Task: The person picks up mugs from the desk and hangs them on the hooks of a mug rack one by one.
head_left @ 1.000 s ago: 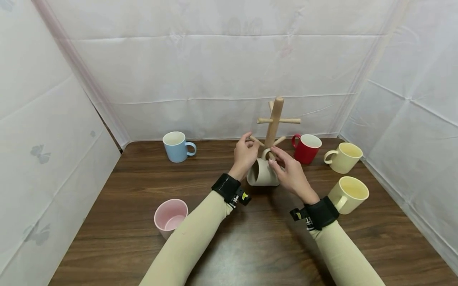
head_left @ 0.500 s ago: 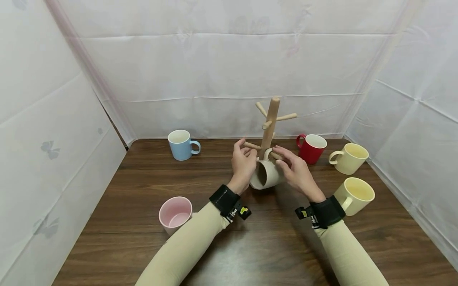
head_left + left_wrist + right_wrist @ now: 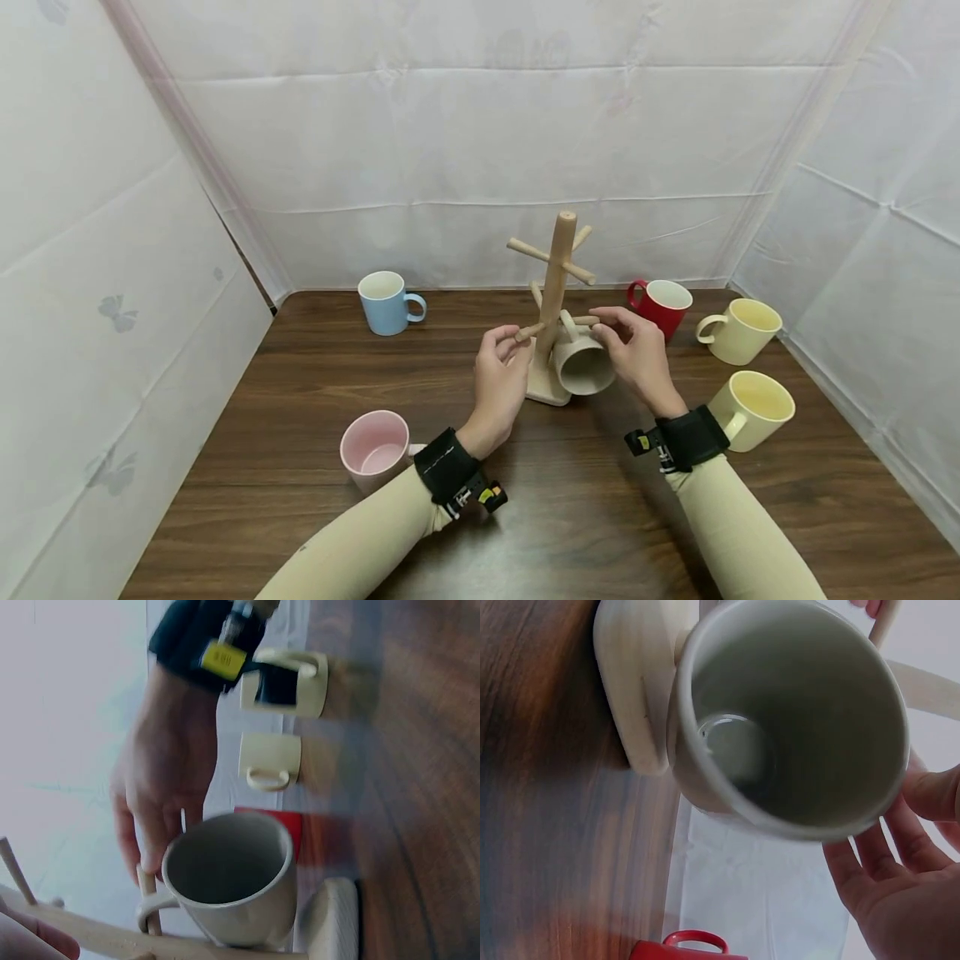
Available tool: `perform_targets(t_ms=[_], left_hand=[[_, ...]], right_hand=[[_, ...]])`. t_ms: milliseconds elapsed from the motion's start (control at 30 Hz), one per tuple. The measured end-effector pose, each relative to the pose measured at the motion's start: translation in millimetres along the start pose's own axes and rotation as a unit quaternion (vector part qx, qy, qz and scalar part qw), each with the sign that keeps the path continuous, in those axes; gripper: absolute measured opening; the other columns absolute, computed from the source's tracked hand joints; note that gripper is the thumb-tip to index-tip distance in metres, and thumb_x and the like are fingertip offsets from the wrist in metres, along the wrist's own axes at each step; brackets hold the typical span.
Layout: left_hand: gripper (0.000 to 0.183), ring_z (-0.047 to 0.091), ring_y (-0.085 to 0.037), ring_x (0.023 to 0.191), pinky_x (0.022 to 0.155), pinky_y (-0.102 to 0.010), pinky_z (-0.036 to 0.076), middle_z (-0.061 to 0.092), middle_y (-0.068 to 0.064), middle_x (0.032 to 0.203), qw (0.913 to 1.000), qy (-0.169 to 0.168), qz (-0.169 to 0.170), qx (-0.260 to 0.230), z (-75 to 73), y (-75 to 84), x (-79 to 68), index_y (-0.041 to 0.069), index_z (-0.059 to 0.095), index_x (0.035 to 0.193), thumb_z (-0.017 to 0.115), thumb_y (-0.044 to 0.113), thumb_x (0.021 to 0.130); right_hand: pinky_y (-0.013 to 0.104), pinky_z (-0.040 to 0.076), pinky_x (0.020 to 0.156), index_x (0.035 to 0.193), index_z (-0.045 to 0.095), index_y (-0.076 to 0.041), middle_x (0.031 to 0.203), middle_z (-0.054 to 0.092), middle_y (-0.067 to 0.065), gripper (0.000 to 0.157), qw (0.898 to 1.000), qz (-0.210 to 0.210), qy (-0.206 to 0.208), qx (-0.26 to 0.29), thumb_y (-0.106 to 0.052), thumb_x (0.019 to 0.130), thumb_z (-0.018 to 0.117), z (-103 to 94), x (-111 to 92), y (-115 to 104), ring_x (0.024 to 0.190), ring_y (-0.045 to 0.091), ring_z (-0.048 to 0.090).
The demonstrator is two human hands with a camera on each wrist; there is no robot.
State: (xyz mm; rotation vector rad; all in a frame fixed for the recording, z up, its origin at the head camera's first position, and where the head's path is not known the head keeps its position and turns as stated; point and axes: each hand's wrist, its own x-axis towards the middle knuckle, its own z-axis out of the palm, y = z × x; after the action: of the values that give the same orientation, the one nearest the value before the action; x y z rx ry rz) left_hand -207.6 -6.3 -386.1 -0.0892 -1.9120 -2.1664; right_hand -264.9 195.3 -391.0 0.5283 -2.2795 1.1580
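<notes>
A wooden mug tree (image 3: 553, 287) stands at the middle right of the table. From one of its lower pegs a greyish-beige mug (image 3: 587, 372) hangs by its handle, its mouth tilted towards the front. My left hand (image 3: 501, 383) pinches the end of another lower peg, at the tree's left. With my right hand (image 3: 639, 354) I hold the tip of the peg that bears the mug, as the left wrist view also shows. The right wrist view looks into the mug (image 3: 802, 727), my right fingers (image 3: 911, 840) beside its rim.
Behind the right hand stands a red mug (image 3: 663, 307). Two yellow mugs (image 3: 742, 333) are at the right. A light blue mug (image 3: 385, 307) sits at the back left, a pink mug (image 3: 373, 450) by the left forearm. White cloth walls (image 3: 480, 150) surround the table.
The mug tree has turned, so the hanging mug's mouth has swung from facing left to facing front. My left hand has moved nearer to me; my right hand has shifted slightly right.
</notes>
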Motion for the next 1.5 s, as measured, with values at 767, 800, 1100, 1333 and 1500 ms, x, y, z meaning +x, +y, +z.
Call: perform_targets(t_ms=[767,800,1100,1333,1500], left_hand=[[0.042,0.045,-0.026,0.120,0.098,-0.041,0.038,0.049,-0.022,0.130,0.9936,-0.071,0.077,0.043,3.0,31.0,-58.7,-0.005,0.046,0.126,0.046,-0.007,0.084],[0.042,0.045,-0.025,0.120,0.098,-0.041,0.038,0.049,-0.021,0.130,0.9927,-0.073,0.083,0.048,3.6,30.3,-59.3,-0.005,0.046,0.126,0.046,-0.007,0.084],[0.046,0.039,-0.026,0.126,0.102,-0.042,0.033,0.044,-0.019,0.136,0.9883,-0.099,0.104,0.052,6.9,30.3,-61.4,-0.002,0.042,0.131,0.046,-0.007,0.086],[0.048,0.039,-0.028,0.125,0.101,-0.043,0.034,0.043,-0.022,0.135,0.9819,-0.099,0.141,0.077,6.5,28.4,-62.6,0.000,0.042,0.132,0.047,-0.008,0.085],[0.048,0.038,-0.027,0.126,0.102,-0.039,0.034,0.038,-0.023,0.139,0.9800,-0.099,0.146,0.092,6.2,28.9,-61.5,-0.002,0.041,0.133,0.046,-0.007,0.086]], right_hand=[[0.032,0.046,0.059,0.110,0.068,-0.017,0.103,0.067,0.001,0.026,0.998,-0.028,-0.044,-0.020,-0.010,0.086,0.065,24.3,33.9,1.9,0.076,0.011,0.057],[0.033,0.048,0.061,0.110,0.068,-0.017,0.103,0.067,0.001,0.026,0.998,-0.029,-0.045,-0.019,-0.010,0.086,0.065,25.4,35.0,1.7,0.080,0.010,0.058],[0.032,0.045,0.055,0.112,0.068,-0.020,0.103,0.066,-0.003,0.025,0.998,0.008,-0.067,-0.008,-0.014,0.088,0.063,32.9,44.5,2.0,0.075,0.009,0.055],[0.031,0.048,0.062,0.114,0.066,-0.026,0.107,0.065,-0.006,0.027,0.997,0.027,-0.076,0.019,-0.016,0.090,0.060,34.0,42.7,4.2,0.085,0.007,0.057],[0.033,0.044,0.057,0.116,0.065,-0.029,0.108,0.064,-0.006,0.028,0.997,0.028,-0.074,0.023,-0.018,0.090,0.060,34.9,43.4,5.2,0.078,0.009,0.054]])
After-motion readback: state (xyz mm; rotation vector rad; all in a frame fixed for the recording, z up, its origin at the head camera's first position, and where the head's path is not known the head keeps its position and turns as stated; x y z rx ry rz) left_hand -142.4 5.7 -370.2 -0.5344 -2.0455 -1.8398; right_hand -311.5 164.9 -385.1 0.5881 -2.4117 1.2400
